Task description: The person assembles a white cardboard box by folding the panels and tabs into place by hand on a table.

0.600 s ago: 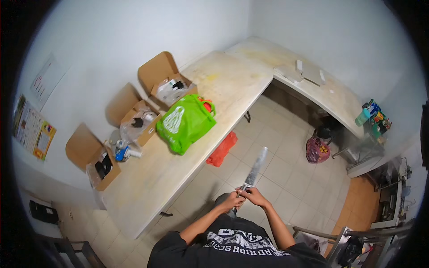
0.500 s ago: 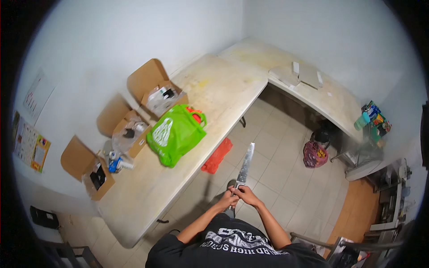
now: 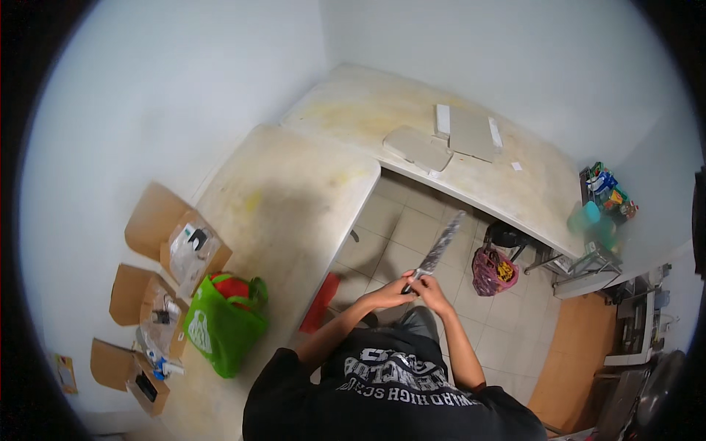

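A long, wide-bladed knife points up and to the right in front of my body, its blade mottled grey and its handle dark. My left hand is closed around the handle's lower end. Against it, my right hand grips the handle near the base of the blade. The fingers of both hands partly hide the handle. Below the blade lies the tiled floor, and the tip is nearest the table's front edge.
At left, a pale table carries a green bag and several open cardboard boxes. A grey board and a shallow tray-like piece lie on the far table. On the floor are a red bag and a purple bag.
My view and body have turned right, so the boxes and green bag sit farther left and lower. Both hands carry the knife along, and it leans more to the right.
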Available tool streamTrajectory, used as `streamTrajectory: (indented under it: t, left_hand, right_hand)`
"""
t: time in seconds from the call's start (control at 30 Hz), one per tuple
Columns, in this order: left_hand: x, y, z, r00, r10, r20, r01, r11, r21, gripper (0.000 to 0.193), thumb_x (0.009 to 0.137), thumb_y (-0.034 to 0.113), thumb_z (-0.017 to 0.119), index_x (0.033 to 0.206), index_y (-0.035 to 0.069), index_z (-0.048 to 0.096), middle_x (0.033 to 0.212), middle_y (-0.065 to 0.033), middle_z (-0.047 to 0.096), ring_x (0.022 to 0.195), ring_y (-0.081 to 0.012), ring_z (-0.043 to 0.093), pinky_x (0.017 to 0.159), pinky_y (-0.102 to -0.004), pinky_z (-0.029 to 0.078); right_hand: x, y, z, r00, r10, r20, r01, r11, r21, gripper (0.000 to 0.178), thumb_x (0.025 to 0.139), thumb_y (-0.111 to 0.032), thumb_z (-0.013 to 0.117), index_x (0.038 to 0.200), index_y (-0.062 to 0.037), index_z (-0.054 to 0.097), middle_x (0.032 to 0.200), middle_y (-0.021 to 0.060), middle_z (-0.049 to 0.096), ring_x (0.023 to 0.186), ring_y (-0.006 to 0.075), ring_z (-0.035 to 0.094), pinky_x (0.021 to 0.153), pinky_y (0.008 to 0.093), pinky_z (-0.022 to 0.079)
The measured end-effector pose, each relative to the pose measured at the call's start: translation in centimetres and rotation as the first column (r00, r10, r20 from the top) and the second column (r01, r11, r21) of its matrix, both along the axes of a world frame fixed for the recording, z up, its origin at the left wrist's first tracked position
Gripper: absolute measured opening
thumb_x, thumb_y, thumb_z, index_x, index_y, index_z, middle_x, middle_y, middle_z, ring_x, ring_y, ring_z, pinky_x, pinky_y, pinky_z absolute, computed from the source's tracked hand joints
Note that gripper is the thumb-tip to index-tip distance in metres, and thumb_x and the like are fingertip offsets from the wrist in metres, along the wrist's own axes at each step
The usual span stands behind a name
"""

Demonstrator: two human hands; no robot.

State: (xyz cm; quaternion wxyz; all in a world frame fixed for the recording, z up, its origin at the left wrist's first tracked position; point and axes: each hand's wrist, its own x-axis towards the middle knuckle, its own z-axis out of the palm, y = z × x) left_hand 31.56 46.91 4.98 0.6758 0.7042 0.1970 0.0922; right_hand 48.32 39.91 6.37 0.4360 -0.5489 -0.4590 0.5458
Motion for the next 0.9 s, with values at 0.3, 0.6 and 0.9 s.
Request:
streamTrajectory:
  t: [0.3, 0.6, 0.9]
  left_hand:
    - [12.0, 14.2, -1.9, 0.996, 0.071, 0.052, -0.07, 0.997, -0.027, 0.045, 0.096, 0.008, 0.053, 0.139, 0.0, 0.046, 0.133, -0.0152, 0.059, 0.118, -0.0235, 0.06, 0.097, -0.0337, 0.047]
    - [19.1, 23.3, -2.5, 0.524, 0.848, 0.073, -0.784, 0.515, -0.346, 0.028, 0.098, 0.012, 0.061, 0.119, -0.006, 0.064, 0.109, -0.0148, 0.071, 0.086, -0.0182, 0.069, 0.078, -0.0292, 0.056]
    - [21.4, 24.7, -2.8, 0.345, 0.916, -0.207, -0.937, 0.324, -0.128, 0.021, 0.092, 0.02, 0.07, 0.098, 0.0, 0.072, 0.092, -0.0105, 0.074, 0.074, -0.0132, 0.068, 0.066, -0.0266, 0.056]
  right_hand:
    - [17.5, 12.0, -5.9, 0.927, -0.294, -0.233, 0.245, 0.945, -0.217, 0.03, 0.102, -0.033, 0.053, 0.111, -0.0063, 0.063, 0.098, 0.0044, 0.069, 0.086, 0.012, 0.067, 0.068, 0.0266, 0.053]
    - [39.0, 22.0, -8.1, 0.884, -0.433, 0.177, 0.466, 0.851, -0.242, 0.034, 0.095, -0.041, 0.061, 0.099, -0.0082, 0.065, 0.087, 0.0059, 0.071, 0.07, 0.0131, 0.065, 0.052, 0.0276, 0.05]
    - [49.2, 24.4, -9.2, 0.846, -0.409, 0.341, 0.525, 0.749, -0.405, 0.041, 0.093, -0.047, 0.062, 0.099, -0.0067, 0.067, 0.074, 0.0011, 0.058, 0.067, 0.0116, 0.062, 0.047, 0.0255, 0.044]
